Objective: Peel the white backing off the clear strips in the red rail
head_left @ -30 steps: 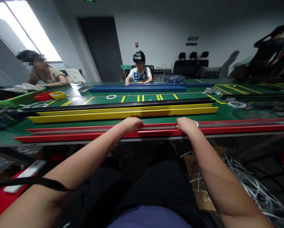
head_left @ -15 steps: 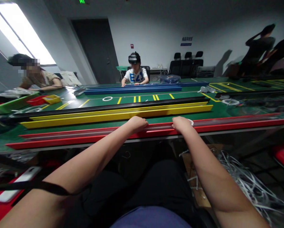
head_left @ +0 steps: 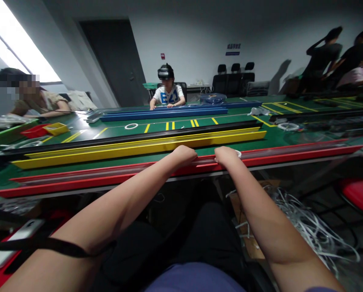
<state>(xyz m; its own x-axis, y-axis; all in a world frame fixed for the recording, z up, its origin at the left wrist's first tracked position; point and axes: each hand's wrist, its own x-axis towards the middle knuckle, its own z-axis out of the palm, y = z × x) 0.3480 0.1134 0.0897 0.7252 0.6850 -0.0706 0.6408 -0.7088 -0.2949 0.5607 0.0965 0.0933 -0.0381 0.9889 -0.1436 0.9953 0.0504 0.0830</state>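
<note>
A long red channel [head_left: 278, 160] runs along the table's near edge, with a greyish, clear-looking strip [head_left: 81, 175] inside it. Over its middle, my left hand [head_left: 185, 155] is closed with fingertips down at the groove. A short way to the right, my right hand [head_left: 225, 155] is also closed at the groove, its fingers curled under. Whatever either hand pinches is hidden by the fingers. Part of a white ring [head_left: 239, 154] shows just behind my right hand. Beyond my hands lies a yellow channel [head_left: 133, 149].
Black and blue channels [head_left: 163, 114] lie farther across the green table [head_left: 157, 129]. Red and yellow bins [head_left: 56, 128] stand at the left. One co-worker [head_left: 168, 93] sits opposite, another at left. Tangled white strips [head_left: 303, 227] lie below, near a red stool [head_left: 359, 194].
My left hand has slid right along the red channel, closer to my right hand. My right hand stays at about the same spot on it. The whole view has shifted slightly.
</note>
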